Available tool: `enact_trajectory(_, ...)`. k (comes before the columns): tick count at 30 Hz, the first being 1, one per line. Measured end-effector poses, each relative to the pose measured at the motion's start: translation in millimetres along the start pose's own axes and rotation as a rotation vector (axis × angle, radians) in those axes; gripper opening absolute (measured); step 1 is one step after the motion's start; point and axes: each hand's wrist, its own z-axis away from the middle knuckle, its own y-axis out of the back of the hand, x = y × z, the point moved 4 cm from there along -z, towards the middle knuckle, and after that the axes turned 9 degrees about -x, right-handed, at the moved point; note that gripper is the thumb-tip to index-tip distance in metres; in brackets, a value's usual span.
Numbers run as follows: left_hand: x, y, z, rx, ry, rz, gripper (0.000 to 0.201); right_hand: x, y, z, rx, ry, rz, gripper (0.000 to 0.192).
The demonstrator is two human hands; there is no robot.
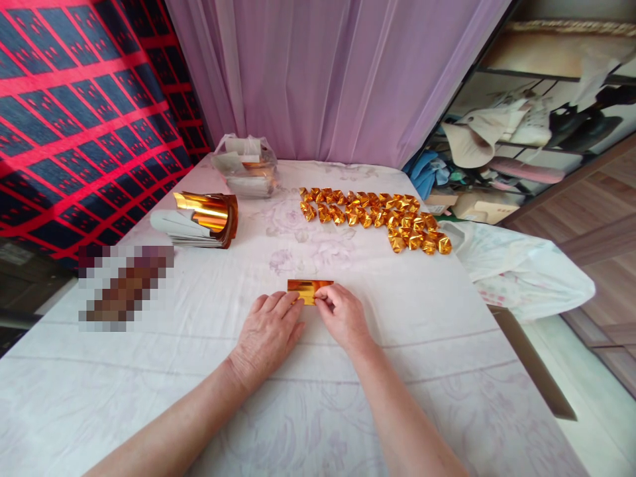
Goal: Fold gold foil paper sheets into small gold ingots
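Note:
A small sheet of gold foil paper (309,286) lies on the table between my hands, its long side running left to right. My left hand (271,326) rests palm down with its fingers stretched out, the fingertips on the sheet's lower left part. At the sheet's right end, my right hand (344,311) is closed, thumb and forefinger pinching the paper's lower right edge. Beyond the hands, several folded gold foil pieces (365,215) stand in rows at the back right. A curled stack of gold foil sheets (206,218) with pale backs sits at the back left.
A clear plastic bag (246,169) with paper stacks stands at the table's far left. The table (199,397) has a pale flowered cloth. A blurred patch (126,288) hides something at the left edge. Purple curtain (308,79) hangs behind; a cluttered shelf (517,132) stands at the right.

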Motion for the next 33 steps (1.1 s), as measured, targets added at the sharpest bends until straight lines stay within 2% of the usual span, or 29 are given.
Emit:
enact_trajectory(5,2,-15.6,1,-0.048,0.006,0.031,0.04,0,0,1,0.018,0.021,0.002,0.011)
enact_trajectory(13,0,-15.0,2,-0.062,0.021,0.063,0.041,-8,0,3,-0.03,0.044,0.076,0.007)
enact_trajectory(19,-1,-16.1,4,-0.073,0.031,0.05,0.04,-9,0,1,-0.065,-0.007,0.111,0.009)
enact_trajectory(33,-3,-17.6,6,-0.093,0.014,0.057,0.041,5,19,-1,-0.178,-0.213,0.096,0.01)
